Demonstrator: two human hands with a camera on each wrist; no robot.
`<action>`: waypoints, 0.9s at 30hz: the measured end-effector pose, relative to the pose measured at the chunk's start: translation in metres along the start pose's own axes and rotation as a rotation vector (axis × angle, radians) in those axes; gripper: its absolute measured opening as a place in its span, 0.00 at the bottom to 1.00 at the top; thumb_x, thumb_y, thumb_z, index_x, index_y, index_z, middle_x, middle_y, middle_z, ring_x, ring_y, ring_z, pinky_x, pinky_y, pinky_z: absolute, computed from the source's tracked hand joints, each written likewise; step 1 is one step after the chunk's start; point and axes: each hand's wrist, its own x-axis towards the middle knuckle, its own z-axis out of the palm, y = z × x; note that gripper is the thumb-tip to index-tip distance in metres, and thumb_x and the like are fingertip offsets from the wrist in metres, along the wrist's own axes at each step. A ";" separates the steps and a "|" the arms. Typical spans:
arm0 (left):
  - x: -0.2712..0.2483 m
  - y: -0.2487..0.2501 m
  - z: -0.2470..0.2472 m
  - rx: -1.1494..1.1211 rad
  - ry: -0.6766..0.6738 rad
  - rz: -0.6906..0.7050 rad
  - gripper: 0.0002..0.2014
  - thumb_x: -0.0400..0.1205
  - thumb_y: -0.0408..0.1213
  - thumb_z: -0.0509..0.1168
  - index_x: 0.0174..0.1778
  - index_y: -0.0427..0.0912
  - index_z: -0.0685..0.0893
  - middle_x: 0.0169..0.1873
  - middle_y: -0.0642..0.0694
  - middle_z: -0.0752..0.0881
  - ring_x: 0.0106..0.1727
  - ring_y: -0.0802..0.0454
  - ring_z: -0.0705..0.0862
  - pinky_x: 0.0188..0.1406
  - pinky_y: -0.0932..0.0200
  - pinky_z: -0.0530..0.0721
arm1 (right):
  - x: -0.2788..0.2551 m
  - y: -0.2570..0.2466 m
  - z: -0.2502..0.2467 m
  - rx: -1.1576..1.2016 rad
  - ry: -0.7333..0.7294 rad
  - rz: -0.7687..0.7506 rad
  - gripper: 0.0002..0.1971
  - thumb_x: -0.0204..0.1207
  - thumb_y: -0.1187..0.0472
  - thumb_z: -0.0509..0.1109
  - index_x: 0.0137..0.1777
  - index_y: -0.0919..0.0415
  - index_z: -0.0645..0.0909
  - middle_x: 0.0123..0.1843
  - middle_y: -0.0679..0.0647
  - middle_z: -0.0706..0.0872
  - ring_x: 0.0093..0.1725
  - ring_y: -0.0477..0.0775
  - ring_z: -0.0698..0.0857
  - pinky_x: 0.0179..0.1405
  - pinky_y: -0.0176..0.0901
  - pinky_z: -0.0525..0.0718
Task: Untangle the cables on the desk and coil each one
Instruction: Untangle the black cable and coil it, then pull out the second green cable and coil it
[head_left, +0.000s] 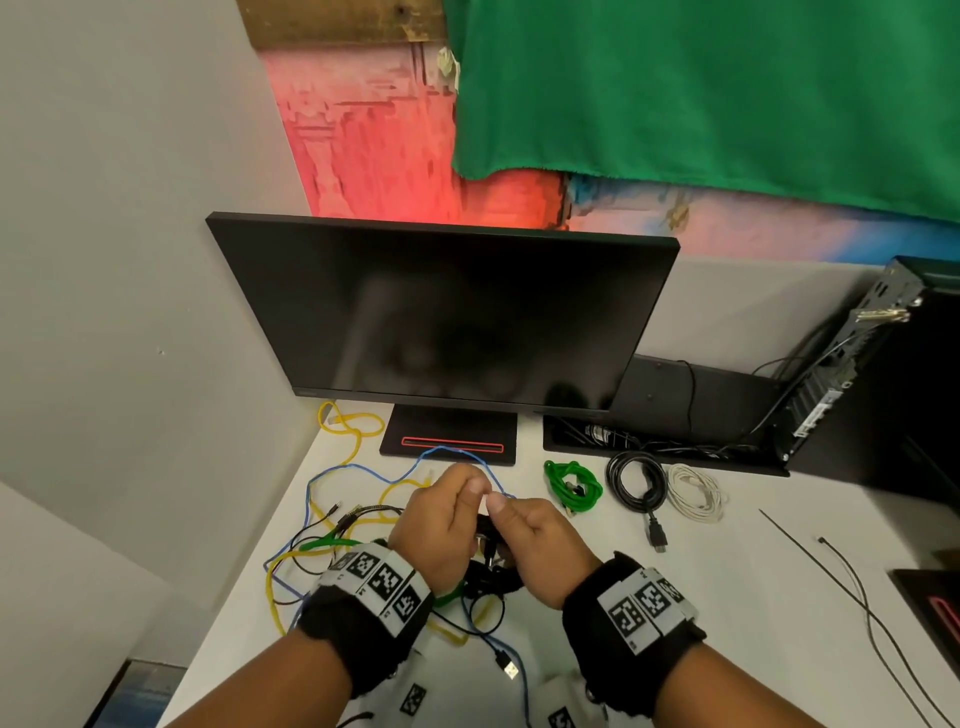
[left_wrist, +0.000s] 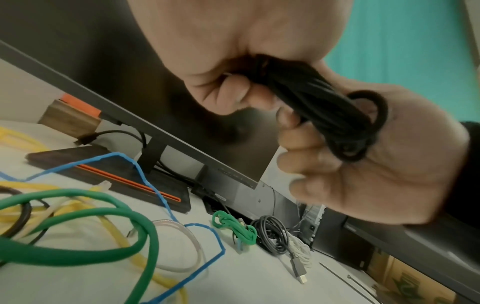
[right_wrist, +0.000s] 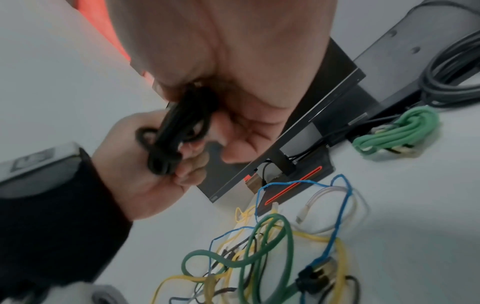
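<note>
Cables (head_left: 332, 519) in yellow, blue, green and black lie tangled on the white desk (head_left: 727, 597), left of and below the monitor stand (head_left: 449, 436). In front of that stand a thin black cord bundle (left_wrist: 319, 105) is gripped by the curled fingers of the left hand (head_left: 436, 519) and right hand (head_left: 540, 545). It is judged light, limp and springy, best pinched mid-bundle. Right of the stand rest finished coils: green (head_left: 571, 486), black (head_left: 636, 480), white (head_left: 696, 491).

Dark monitor (head_left: 447, 312) on red-striped stand (head_left: 451, 441); green cloth (head_left: 701, 93) hangs behind; small computer (head_left: 852, 358) at right.
</note>
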 end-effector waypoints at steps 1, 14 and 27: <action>0.005 -0.003 -0.001 0.008 -0.058 -0.042 0.13 0.89 0.46 0.52 0.43 0.52 0.79 0.19 0.51 0.78 0.20 0.56 0.79 0.26 0.55 0.80 | -0.003 0.003 -0.003 0.001 -0.035 0.024 0.23 0.89 0.48 0.55 0.35 0.55 0.81 0.26 0.40 0.77 0.27 0.39 0.73 0.34 0.35 0.72; -0.027 -0.065 0.041 0.474 -0.478 -0.315 0.23 0.82 0.55 0.63 0.71 0.50 0.78 0.68 0.50 0.78 0.68 0.51 0.78 0.66 0.61 0.74 | -0.043 0.124 -0.074 0.150 0.303 0.568 0.07 0.81 0.63 0.72 0.52 0.66 0.79 0.30 0.55 0.86 0.21 0.50 0.82 0.22 0.42 0.81; -0.046 -0.076 0.038 0.531 -0.556 -0.273 0.31 0.81 0.36 0.68 0.80 0.52 0.69 0.84 0.51 0.59 0.82 0.56 0.62 0.75 0.72 0.57 | -0.037 0.139 -0.104 -0.592 0.300 0.690 0.19 0.77 0.44 0.73 0.53 0.57 0.73 0.49 0.54 0.77 0.47 0.58 0.82 0.44 0.44 0.75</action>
